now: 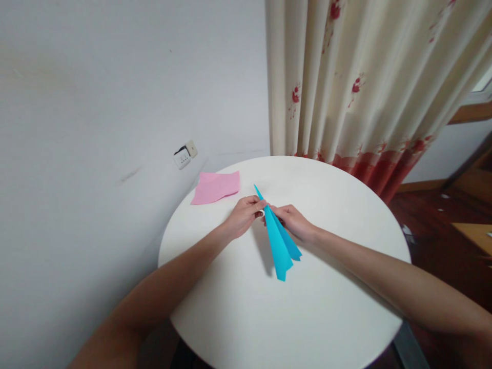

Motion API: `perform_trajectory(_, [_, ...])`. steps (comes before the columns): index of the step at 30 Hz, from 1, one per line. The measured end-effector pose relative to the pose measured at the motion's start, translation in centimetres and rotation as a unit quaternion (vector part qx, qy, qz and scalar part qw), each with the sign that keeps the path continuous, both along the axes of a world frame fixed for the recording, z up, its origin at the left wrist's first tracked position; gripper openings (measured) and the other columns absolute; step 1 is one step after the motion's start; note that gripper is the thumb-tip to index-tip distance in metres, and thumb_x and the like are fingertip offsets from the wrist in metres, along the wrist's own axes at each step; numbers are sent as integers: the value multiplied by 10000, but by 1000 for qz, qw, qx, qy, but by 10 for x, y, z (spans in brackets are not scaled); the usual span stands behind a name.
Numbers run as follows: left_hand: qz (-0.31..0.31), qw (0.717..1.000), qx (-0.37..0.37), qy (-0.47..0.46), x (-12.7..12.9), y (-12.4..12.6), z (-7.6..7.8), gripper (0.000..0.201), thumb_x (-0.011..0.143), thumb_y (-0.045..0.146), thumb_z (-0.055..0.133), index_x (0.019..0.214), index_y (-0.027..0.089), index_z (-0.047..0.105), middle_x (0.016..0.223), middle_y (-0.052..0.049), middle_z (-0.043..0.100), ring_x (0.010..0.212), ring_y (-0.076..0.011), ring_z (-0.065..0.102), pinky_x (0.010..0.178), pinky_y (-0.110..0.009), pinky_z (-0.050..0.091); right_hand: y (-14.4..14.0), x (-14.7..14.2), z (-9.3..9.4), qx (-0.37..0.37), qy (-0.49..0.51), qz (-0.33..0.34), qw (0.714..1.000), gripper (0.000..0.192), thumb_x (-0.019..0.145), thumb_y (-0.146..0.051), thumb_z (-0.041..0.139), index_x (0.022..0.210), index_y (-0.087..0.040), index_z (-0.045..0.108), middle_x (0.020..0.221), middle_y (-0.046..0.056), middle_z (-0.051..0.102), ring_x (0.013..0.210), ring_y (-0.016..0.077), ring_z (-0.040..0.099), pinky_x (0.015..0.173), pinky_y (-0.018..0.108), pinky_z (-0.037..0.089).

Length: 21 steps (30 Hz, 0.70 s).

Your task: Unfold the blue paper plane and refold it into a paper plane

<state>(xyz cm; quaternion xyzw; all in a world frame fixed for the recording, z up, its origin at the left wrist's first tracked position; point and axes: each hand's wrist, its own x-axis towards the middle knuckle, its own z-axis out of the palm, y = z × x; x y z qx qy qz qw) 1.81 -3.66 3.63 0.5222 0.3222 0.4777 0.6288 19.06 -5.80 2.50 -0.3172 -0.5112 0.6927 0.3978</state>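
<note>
A folded blue paper (279,246), long and narrow like a paper plane, is held above the table. Its sharp tip points away from me and its wider, notched tail fans out towards me in two layers. My left hand (246,214) pinches it from the left, near the tip, with thumb and fingers closed. From the right, my right hand (294,221) grips the same stretch of paper, its fingers partly hidden behind the folds. The paper's shadow falls on the table to the left of it.
The round white table (292,318) stands against a white wall. Pink paper sheets (216,187) lie near its far left edge. A socket (182,158) is on the wall. A cream curtain (346,82) with red flowers hangs behind the table.
</note>
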Motion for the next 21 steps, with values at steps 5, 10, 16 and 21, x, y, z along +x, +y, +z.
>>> perform_trajectory(5, [57,997,35,47,-2,4,-4,317,682,359,852,655,139,625,627,-2,625,569,-96,540,588,-241,396,0,2,-3,141,-114,-56,982,478,768,-594,695,741,-122,761,684,56,699,639,167,583,635,284,432])
perform_trajectory(10, [18,998,38,49,-1,0,-2,277,743,383,811,818,134,717,826,-57,708,686,-121,597,617,-240,415,0,1,-5,135,-94,-26,986,436,780,-550,699,723,-121,754,671,56,702,618,163,592,636,288,455])
perform_trajectory(16, [-6,1000,0,-3,1,-2,-1,395,745,453,797,961,125,757,924,-111,727,704,-149,618,631,-270,443,2,1,-4,98,-25,36,994,480,757,-593,719,769,-116,762,739,89,728,695,188,651,722,332,505])
perform_trajectory(21, [24,999,-13,-17,4,-3,-2,353,726,429,814,913,133,769,870,-89,721,689,-139,606,617,-262,434,2,-1,-4,80,-18,39,996,511,733,-615,736,809,-111,769,745,98,728,691,189,652,729,349,511])
